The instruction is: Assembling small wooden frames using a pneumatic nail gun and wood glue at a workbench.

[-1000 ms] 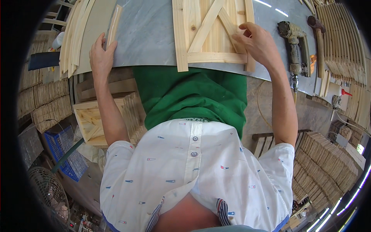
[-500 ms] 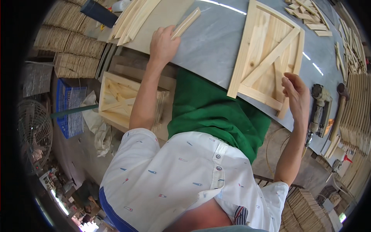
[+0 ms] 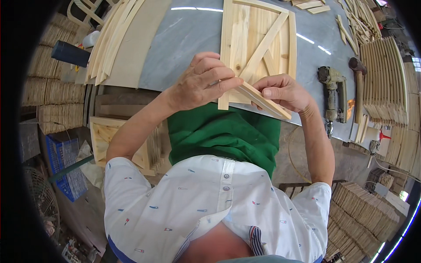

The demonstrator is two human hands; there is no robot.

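My left hand (image 3: 204, 83) is closed on one end of a short wooden strip (image 3: 272, 108), which slants down to the right over the near edge of the panel. A pale line runs along the strip's upper face. My right hand (image 3: 287, 93) pinches the strip farther along, thumb on top. Beneath and beyond both hands lies a framed wooden panel (image 3: 239, 37) on the grey table (image 3: 184, 41). A long diagonal brace crosses the panel, and a shorter piece meets it from below. The hands partly hide the panel's near end.
Long wooden slats (image 3: 109, 41) lie at the left. To the right are a nail gun (image 3: 334, 94), a hammer (image 3: 358, 83) and stacked panels (image 3: 386, 83). Loose wood pieces (image 3: 309, 5) lie at the far right. More panels (image 3: 105, 136) stand below the table at left.
My left hand has brought the wooden strip from the table's left side to the panel's near end. My right hand has come in and taken hold of it too. The view has shifted.
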